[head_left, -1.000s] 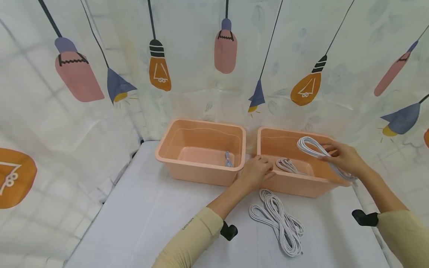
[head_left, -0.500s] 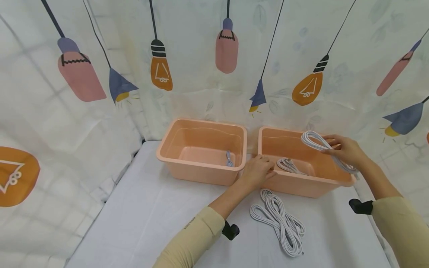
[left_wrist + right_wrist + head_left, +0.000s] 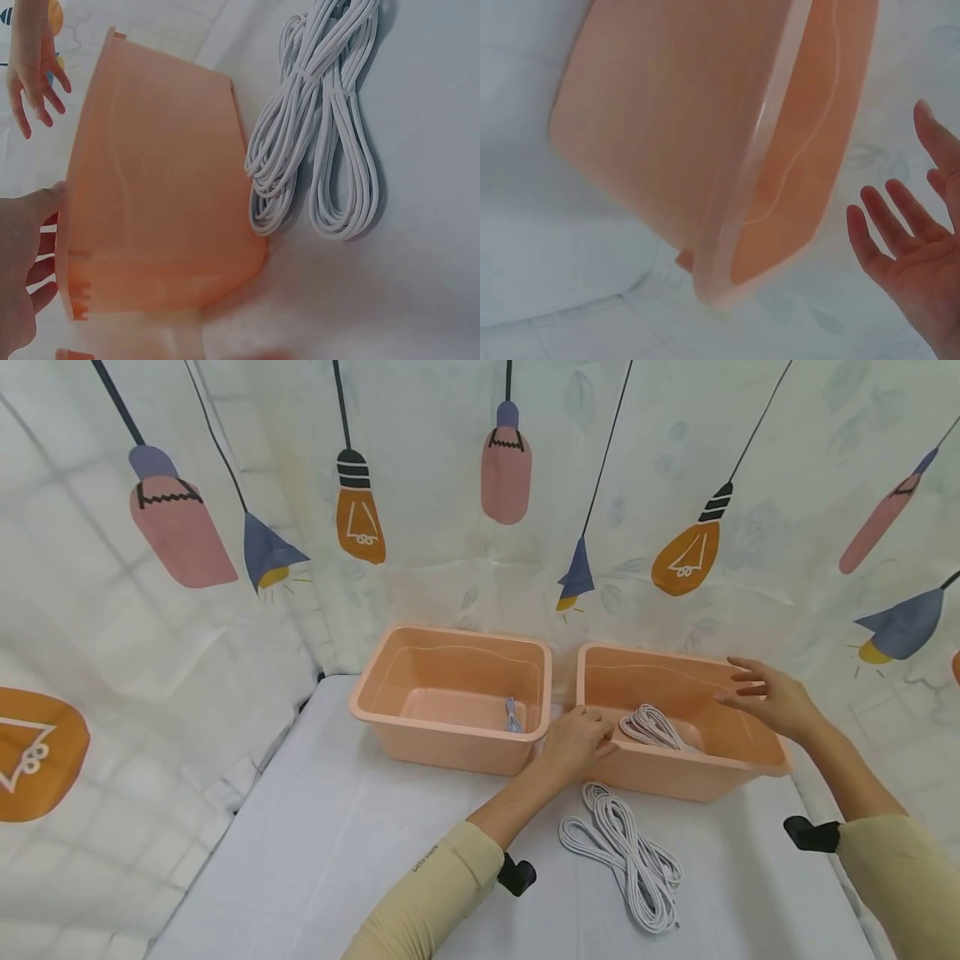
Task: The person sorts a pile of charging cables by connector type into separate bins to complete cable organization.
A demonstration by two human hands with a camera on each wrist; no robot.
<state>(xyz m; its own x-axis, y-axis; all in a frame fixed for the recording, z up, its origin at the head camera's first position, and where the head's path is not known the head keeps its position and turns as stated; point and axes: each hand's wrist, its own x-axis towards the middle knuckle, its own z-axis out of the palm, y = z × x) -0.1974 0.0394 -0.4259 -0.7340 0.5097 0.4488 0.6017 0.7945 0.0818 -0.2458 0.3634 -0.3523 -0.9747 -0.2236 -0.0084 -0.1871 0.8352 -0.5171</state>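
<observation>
The right peach plastic bin (image 3: pixel 675 781) holds coiled white cable (image 3: pixel 651 727), lying toward its left end. My left hand (image 3: pixel 576 739) grips this bin's near rim at the left corner. In the left wrist view its thumb (image 3: pixel 46 201) lies on the outside of the rim and the fingers reach over to the inner side. Over the bin's right end hovers my right hand (image 3: pixel 772 697), fingers spread and holding nothing. The right wrist view shows that hand (image 3: pixel 915 255) beside the bin's opening, palm visible. Bundled white cables (image 3: pixel 630 860) lie on the table in front.
A second peach bin (image 3: pixel 442 747) stands just left of the first, with a small grey cable bundle (image 3: pixel 512 717) inside. Both stand on a white-covered table (image 3: pixel 315 860). A curtain printed with lamps (image 3: pixel 442 585) hangs close behind them.
The right hand has let go of the coiled white cable, which has dropped into the right bin onto the cable there. The left hand has stayed at the rim.
</observation>
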